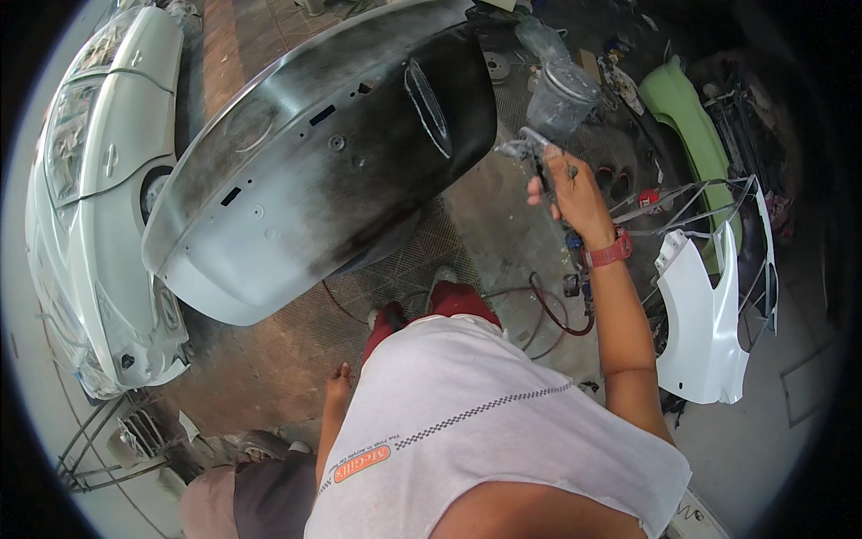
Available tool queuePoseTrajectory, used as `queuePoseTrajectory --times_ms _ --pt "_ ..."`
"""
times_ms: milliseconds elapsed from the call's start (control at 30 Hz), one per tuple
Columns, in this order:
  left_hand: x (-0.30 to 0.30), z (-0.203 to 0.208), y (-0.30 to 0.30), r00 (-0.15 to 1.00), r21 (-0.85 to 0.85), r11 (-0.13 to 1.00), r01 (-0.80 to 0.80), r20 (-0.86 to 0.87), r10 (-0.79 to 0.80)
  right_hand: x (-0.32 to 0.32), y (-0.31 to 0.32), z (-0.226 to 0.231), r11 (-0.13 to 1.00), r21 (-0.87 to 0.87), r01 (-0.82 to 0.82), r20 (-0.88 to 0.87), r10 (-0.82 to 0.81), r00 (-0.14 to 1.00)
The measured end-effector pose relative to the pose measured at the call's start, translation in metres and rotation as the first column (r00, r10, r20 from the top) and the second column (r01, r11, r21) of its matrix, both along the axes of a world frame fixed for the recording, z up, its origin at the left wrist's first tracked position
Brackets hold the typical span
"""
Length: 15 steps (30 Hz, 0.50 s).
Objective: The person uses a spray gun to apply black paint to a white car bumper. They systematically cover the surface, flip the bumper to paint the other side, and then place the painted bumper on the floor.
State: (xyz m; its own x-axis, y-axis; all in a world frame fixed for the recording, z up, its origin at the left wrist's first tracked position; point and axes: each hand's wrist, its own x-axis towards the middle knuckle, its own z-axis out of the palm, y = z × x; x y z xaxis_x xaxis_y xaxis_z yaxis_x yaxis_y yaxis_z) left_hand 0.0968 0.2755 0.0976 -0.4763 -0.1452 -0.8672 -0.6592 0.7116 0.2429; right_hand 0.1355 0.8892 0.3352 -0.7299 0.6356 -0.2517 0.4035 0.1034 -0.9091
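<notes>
My right hand is raised and closed around the grip of a spray gun with a translucent cup on top, its nozzle facing left. Just left of it a large car body panel lies on a stand, black at its upper right and fading to white at its lower left. My left hand hangs low beside my white shirt, fingers loosely apart, holding nothing. A red band sits on my right wrist.
A white car stands at the left. A white fender hangs on a metal rack at the right, with a green panel behind it. A red hose loops on the floor by my feet. Metal stands sit lower left.
</notes>
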Motion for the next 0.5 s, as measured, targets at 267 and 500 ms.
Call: queuePoseTrajectory --times_ms 267,500 --pt "-0.019 0.021 0.026 0.996 -0.017 0.997 0.079 0.032 -0.078 0.007 0.027 -0.027 0.989 0.009 0.149 0.049 -0.149 0.988" --pt "-0.018 0.026 0.031 0.999 -0.033 0.999 0.036 -0.019 -0.037 0.023 0.025 -0.052 0.971 0.11 0.212 0.063 -0.219 0.974"
